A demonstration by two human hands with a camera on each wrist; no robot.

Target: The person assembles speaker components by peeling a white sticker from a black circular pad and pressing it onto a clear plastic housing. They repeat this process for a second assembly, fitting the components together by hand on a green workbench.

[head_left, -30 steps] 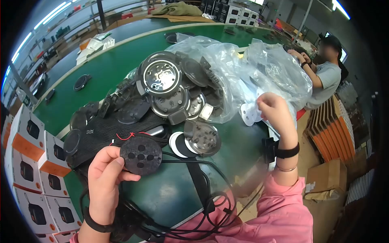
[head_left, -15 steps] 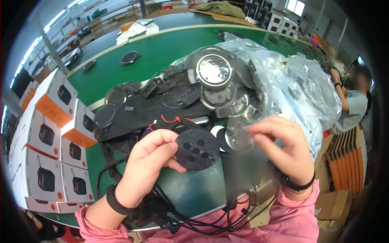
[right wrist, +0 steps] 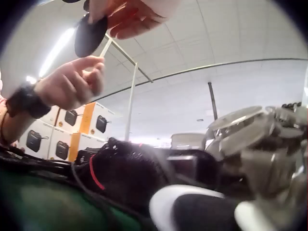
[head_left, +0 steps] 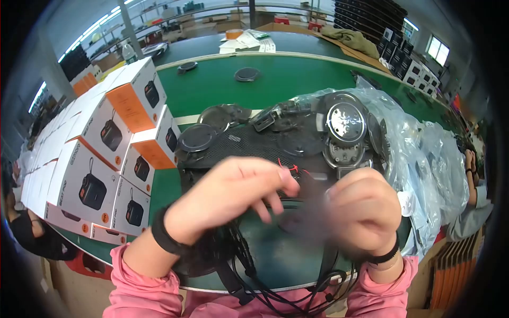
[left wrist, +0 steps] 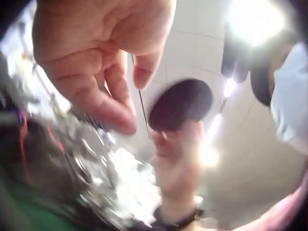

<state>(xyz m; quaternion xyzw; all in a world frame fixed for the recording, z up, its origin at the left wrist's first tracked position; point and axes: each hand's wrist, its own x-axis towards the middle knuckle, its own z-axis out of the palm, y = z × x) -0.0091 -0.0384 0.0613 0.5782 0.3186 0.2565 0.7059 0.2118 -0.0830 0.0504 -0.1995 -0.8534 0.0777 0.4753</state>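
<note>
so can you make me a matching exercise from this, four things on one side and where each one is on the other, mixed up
Things:
1. black disc
2. white and orange boxes
3. clear plastic bag
4. red wire

Places:
A. on the black mesh piece
B. stacked at the left of the table
C. pinched in the right hand
D. at the right of the table

Pairs: 1-C, 2-B, 3-D, 4-A

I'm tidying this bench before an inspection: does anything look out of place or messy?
Yes. Round metal parts lie in a loose heap, spilling out of the clear plastic bag onto the black mesh, some of them tilted. Black cables tangle over the near edge of the green table.
</note>
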